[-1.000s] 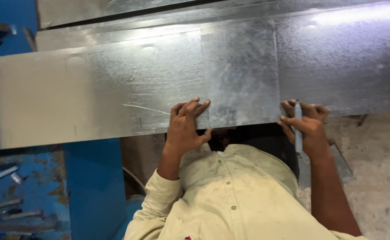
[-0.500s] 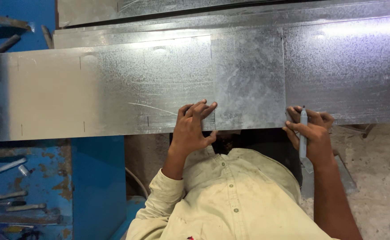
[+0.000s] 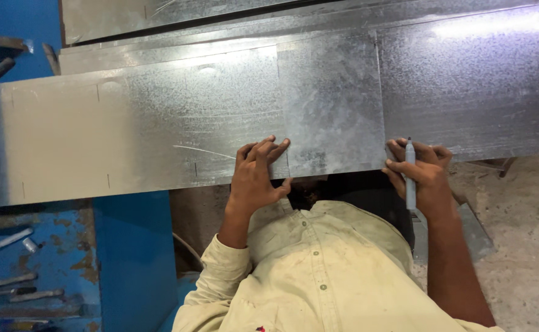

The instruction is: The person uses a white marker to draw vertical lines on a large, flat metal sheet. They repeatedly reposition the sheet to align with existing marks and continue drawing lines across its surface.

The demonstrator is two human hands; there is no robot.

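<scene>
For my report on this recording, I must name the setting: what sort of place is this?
Probably a sheet-metal workshop. Long galvanized metal sheets lie across a blue steel machine frame, the floor is bare concrete, and the right hand holds a marker pen at the sheet's edge.

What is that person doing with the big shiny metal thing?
A person in a cream shirt is leaning over a long sheet of shiny grey metal. The left hand lies flat on the near edge. The right hand grips the same edge and holds a grey marker pen. A blue machine stands on the left.
</scene>
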